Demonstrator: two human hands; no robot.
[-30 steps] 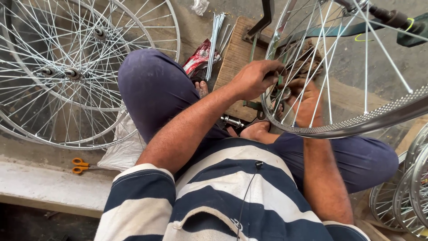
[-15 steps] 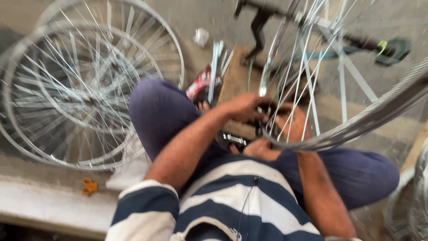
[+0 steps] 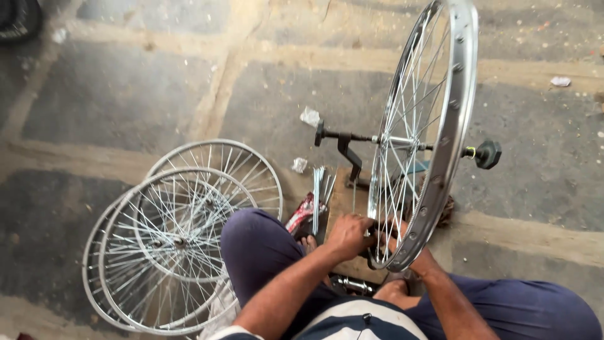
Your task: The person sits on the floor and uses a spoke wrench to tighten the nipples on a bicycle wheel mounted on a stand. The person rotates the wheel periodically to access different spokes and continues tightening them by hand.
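Note:
A silver spoked bicycle wheel (image 3: 440, 126) stands upright on a black axle stand (image 3: 346, 148) in front of me. My left hand (image 3: 347, 235) is closed on a small dark tool at the spokes, just inside the bottom of the rim. Pressed against that same low stretch of rim from the other side, my right hand (image 3: 402, 244) is mostly hidden by the rim and spokes, with its fingers curled around them. I sit behind the wheel with my knees (image 3: 255, 242) spread to either side.
Several bare spoked wheels (image 3: 176, 242) lie stacked on the floor at my left. A bundle of loose spokes (image 3: 318, 189), a red packet (image 3: 302, 214) and a wooden board (image 3: 343, 201) lie by the stand. Paper scraps (image 3: 309, 116) dot the stone floor. A black tyre (image 3: 19, 19) shows at top left.
The view has lifted and pulled back, so the whole wheel and stand now show. Both hands stay at the bottom of the rim.

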